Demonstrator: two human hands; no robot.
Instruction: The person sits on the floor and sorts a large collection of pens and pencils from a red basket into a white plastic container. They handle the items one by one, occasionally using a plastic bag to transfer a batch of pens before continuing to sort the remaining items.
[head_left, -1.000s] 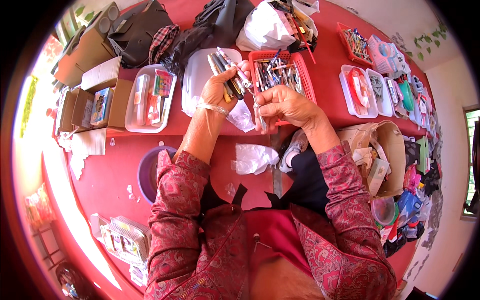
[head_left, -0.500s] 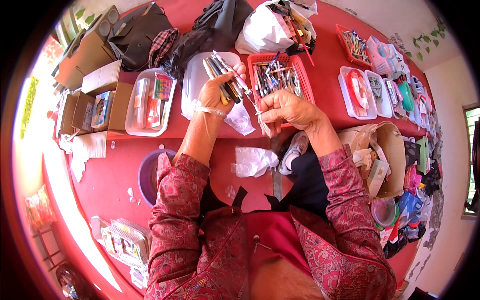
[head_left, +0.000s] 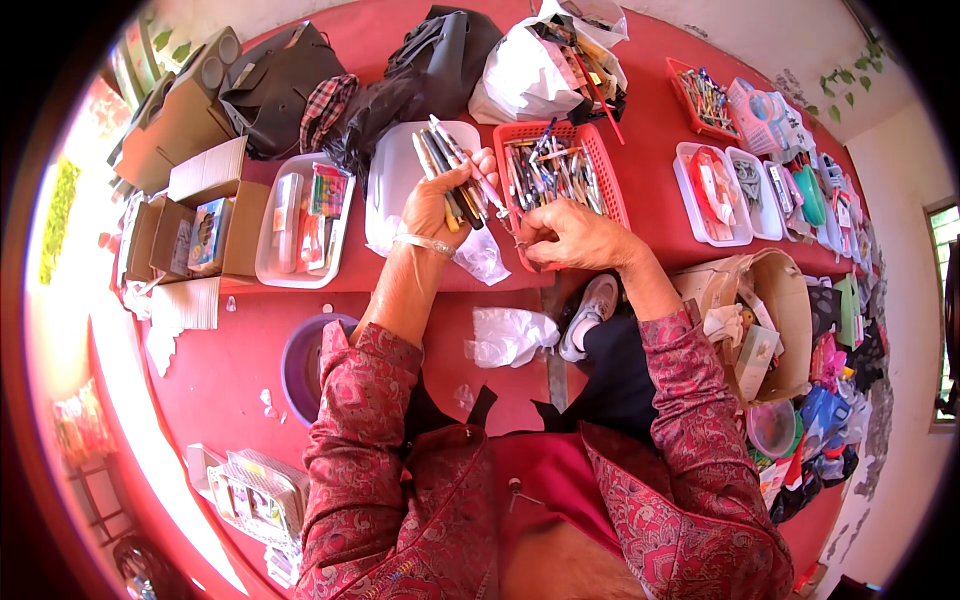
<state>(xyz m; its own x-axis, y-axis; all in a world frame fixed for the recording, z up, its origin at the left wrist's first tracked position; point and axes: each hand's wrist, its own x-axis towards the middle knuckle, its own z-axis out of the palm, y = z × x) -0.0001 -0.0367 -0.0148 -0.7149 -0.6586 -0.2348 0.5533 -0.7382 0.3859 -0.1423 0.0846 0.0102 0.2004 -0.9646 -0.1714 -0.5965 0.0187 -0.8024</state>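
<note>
- Left hand [head_left: 430, 205]: closed around a bundle of pens [head_left: 441, 165]. The pens lie side by side, tilted, with their upper ends projecting beyond the fist. A bracelet [head_left: 425, 242] encircles the wrist.
- Right hand [head_left: 582, 235]: thumb and fingers pinched on the lower end of a thin strand [head_left: 503, 212]. The fingers partly cover that end.
- Hand spacing: the two hands are apart, with the strand spanning the gap between them.
- Beyond the right hand: a red basket [head_left: 617, 190], filled with loose pens in mixed directions. The hand overlaps its near edge in the view.
- Beyond the left hand: a clear tub [head_left: 390, 150] on the red table [head_left: 648, 150]. A clear wrapper [head_left: 485, 258] lies just below the pens, between the hands.
- Left of the left hand: a white tray [head_left: 262, 240] containing cases and packets; farther left, an open carton [head_left: 240, 230].
- Beyond both hands: a white bag [head_left: 515, 75] and a black bag [head_left: 445, 55].
- Right of the right hand, well apart: a white tub [head_left: 742, 232] containing a red item.
- Nearer the body than the hands: a plastic sheet [head_left: 512, 335] and, to the left, a purple basin [head_left: 298, 375].
</note>
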